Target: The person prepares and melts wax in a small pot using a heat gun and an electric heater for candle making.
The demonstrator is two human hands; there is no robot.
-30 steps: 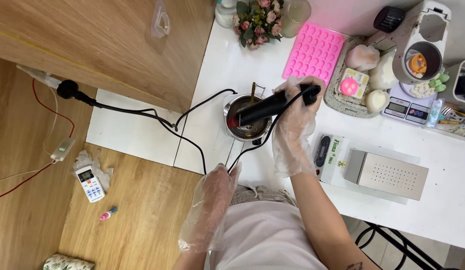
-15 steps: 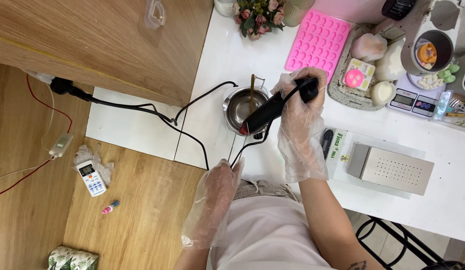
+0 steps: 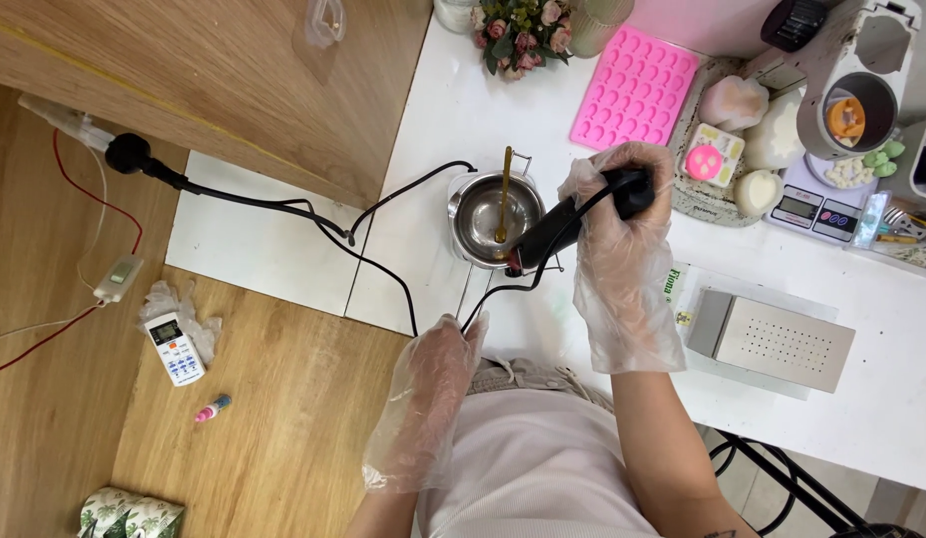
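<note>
Right grip (image 3: 622, 249), in a clear disposable glove, closed around the handle of a black corded heat tool (image 3: 572, 221), its nozzle at the rim of a small steel pot (image 3: 478, 214) on the white worktop (image 3: 453, 100). Left grip (image 3: 433, 369), gloved, pinches the black cord (image 3: 478, 311) at the worktop edge. A gold spoon (image 3: 504, 194) stands in the pot.

- Two hands of mine, my left hand (image 3: 433, 384) and my right hand (image 3: 617, 254), each in one clear plastic glove.
- One black heat tool (image 3: 567, 221).
- One small steel pot (image 3: 496, 216), one wooden stick (image 3: 504, 189) in it.
- One pink silicone mould (image 3: 634, 88).
- One digital scale (image 3: 819, 211).
- One remote control (image 3: 174, 348) on the floor.
- One metal box (image 3: 777, 339).
</note>
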